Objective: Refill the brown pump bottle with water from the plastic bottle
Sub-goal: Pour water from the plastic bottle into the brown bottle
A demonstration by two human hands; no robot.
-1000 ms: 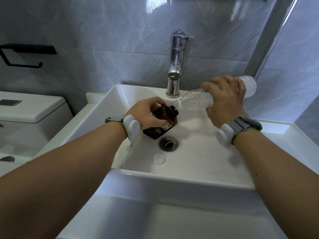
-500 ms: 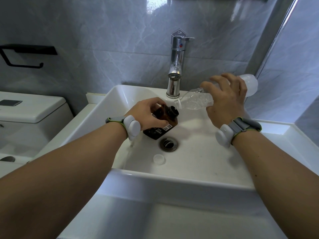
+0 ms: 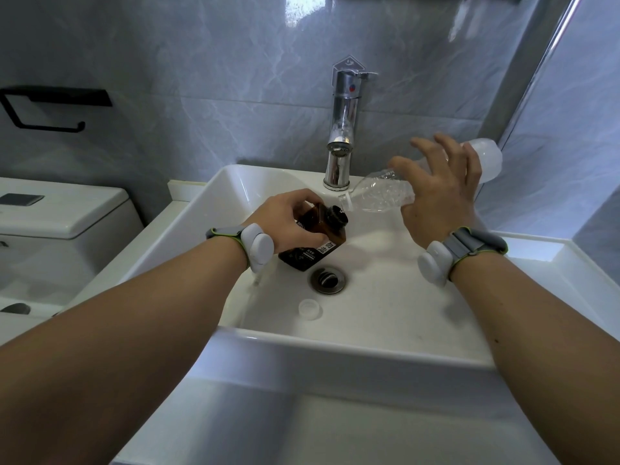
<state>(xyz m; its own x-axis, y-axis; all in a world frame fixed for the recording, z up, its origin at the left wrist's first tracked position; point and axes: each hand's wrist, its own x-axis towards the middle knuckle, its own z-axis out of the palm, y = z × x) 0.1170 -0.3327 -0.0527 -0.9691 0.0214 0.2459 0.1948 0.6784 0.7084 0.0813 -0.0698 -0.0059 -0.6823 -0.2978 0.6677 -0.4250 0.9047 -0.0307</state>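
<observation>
My left hand [image 3: 288,219] grips the brown pump bottle [image 3: 315,243], tilted to the right over the sink basin, its black neck open with no pump on it. My right hand [image 3: 439,189] holds the clear plastic bottle [image 3: 379,193] almost level, base raised to the right, fingers partly spread over it. The plastic bottle's mouth sits right at the brown bottle's neck. A small clear cap [image 3: 310,309] lies on the basin floor in front of the drain.
The white square sink [image 3: 335,350] has a metal drain [image 3: 328,280] in the middle and a chrome faucet [image 3: 342,135] behind the bottles. A toilet tank [image 3: 60,209] stands to the left, with a black holder [image 3: 43,109] on the wall.
My right hand has raised the plastic bottle's base a little and its fingers have loosened and spread. The brown bottle and my left hand stay where they were.
</observation>
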